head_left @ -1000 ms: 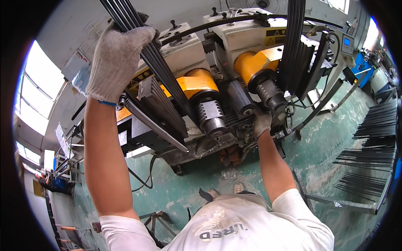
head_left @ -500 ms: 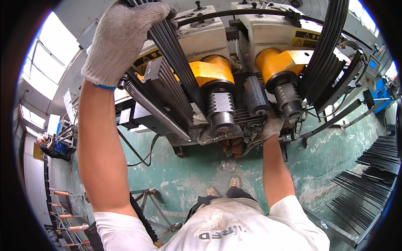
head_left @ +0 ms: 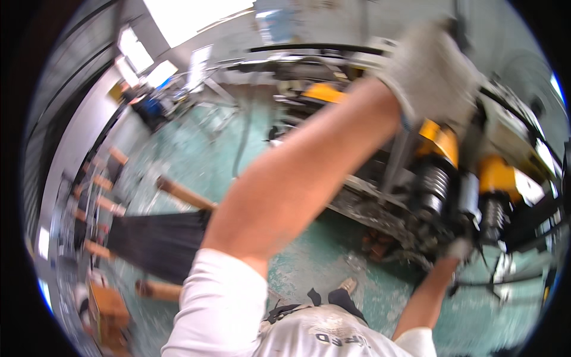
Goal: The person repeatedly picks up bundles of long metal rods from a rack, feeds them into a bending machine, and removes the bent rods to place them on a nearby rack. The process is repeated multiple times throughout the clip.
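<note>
My left hand [head_left: 437, 74], in a pale knitted glove, is raised at the upper right over the machine [head_left: 380, 202]. Its fingers look closed round the dark rods [head_left: 457, 30], which show only as a smear above the glove. Low on the machine's front, my gloved right hand [head_left: 459, 247] reaches in beneath a grey metal block [head_left: 468, 193]; its fingers are blurred and partly hidden. Two yellow machine heads with ribbed dark cylinders flank that block: the left head [head_left: 439, 141] is nearest my left hand, the right head [head_left: 498, 175] lies further right.
To my left, a bundle of long black rods [head_left: 157, 241] lies between posts with tan sleeves [head_left: 181, 191]. An orange-brown box [head_left: 109, 303] stands at the lower left. Another person [head_left: 146, 107] is far back on the left. Green worn floor [head_left: 303, 256] lies before the machine.
The view has swung left, so the machine now sits further right and the left-hand rack shows more. My left hand stays raised, my right hand stays low at the machine's front.
</note>
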Motion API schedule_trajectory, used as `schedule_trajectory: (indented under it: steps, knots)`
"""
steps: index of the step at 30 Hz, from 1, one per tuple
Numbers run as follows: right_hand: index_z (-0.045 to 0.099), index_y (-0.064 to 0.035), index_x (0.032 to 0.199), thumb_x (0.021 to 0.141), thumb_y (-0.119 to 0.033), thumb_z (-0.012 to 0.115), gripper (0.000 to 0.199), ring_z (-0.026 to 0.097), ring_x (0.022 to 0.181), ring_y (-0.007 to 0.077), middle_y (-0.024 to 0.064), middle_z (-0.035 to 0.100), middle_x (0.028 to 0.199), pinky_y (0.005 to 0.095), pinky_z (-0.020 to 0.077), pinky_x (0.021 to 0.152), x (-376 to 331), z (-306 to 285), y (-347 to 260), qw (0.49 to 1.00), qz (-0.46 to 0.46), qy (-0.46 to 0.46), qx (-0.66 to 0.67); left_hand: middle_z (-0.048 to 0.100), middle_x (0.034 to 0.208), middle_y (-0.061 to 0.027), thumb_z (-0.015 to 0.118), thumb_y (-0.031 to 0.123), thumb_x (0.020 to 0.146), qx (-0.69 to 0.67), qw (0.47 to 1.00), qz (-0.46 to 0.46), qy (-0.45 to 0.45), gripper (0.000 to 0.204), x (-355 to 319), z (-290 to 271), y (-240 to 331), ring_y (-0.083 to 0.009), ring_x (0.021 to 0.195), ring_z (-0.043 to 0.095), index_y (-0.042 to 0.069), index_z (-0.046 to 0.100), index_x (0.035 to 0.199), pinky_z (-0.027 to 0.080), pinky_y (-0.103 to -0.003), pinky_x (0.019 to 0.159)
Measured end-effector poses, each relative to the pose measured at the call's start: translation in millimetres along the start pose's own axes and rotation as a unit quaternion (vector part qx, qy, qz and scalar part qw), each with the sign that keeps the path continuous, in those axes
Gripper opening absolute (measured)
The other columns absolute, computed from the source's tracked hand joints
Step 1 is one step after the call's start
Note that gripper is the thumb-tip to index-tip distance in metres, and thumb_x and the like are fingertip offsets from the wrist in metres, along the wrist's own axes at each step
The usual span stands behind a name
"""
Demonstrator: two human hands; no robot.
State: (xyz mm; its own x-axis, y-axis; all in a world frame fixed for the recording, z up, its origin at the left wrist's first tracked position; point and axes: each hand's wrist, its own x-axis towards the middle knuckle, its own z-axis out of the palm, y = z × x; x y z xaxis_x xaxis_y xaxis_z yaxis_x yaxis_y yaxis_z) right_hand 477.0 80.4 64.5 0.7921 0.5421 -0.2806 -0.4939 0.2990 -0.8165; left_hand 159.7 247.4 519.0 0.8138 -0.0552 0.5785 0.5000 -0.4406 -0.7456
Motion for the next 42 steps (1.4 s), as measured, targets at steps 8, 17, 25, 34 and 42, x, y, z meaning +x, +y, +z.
schedule_trajectory:
  steps: [8, 17, 25, 34, 42]
  knots:
    - [0.077, 0.0081, 0.138, 0.113, -0.041, 0.075, 0.055, 0.079, 0.110, 0.0302, 0.0183, 0.079, 0.132, 0.0445, 0.0680, 0.094, -158, -8, 11, 0.955, -0.218, 0.100, -0.176, 0.073, 0.093, -0.0034, 0.070, 0.005, 0.097, -0.698, 0.493, -0.517, 0.051, 0.022, -176, -173, -8, -0.0129, 0.088, 0.071, 0.004, 0.069, 0.119, 0.063, -0.032, 0.083]
    - [0.073, -0.0138, 0.152, 0.108, -0.024, 0.063, 0.046, 0.078, 0.125, 0.0361, 0.0173, 0.078, 0.142, 0.0514, 0.0593, 0.106, -164, 9, 156, 0.639, -0.485, -0.118, -0.586, 0.077, 0.114, -0.0088, 0.079, 0.009, 0.104, -0.487, 0.435, -0.710, 0.262, 0.039, -451, -419, 63, -0.0200, 0.109, 0.077, 0.003, 0.061, 0.139, 0.064, -0.039, 0.100]
    - [0.068, -0.0083, 0.156, 0.111, -0.019, 0.063, 0.046, 0.078, 0.124, 0.0331, 0.0192, 0.076, 0.145, 0.0473, 0.0626, 0.108, -494, 131, 206, 0.806, -0.017, -0.479, -0.348, 0.080, 0.106, -0.0114, 0.072, -0.005, 0.098, -0.169, 0.472, -0.773, 0.389, 0.037, -519, -674, 154, -0.0221, 0.099, 0.080, 0.003, 0.065, 0.133, 0.067, -0.040, 0.091]
    - [0.077, 0.0081, 0.128, 0.112, -0.037, 0.081, 0.048, 0.070, 0.095, 0.0192, 0.0090, 0.078, 0.106, 0.0374, 0.0593, 0.087, -785, 192, 207, 0.697, 0.099, -0.684, -0.192, 0.076, 0.100, -0.0164, 0.071, -0.006, 0.091, 0.167, 0.471, -0.715, 0.489, 0.037, -474, -856, 244, -0.0317, 0.092, 0.079, 0.000, 0.064, 0.127, 0.068, -0.046, 0.084]
    - [0.077, 0.0065, 0.119, 0.110, -0.034, 0.082, 0.042, 0.065, 0.093, 0.0186, 0.0066, 0.076, 0.102, 0.0373, 0.0548, 0.091, -999, 159, 139, 0.589, -0.072, -0.802, -0.069, 0.075, 0.099, -0.0198, 0.063, -0.005, 0.093, 0.277, 0.467, -0.640, 0.543, 0.032, -484, -1025, 312, -0.0366, 0.087, 0.077, -0.002, 0.065, 0.125, 0.067, -0.051, 0.084]
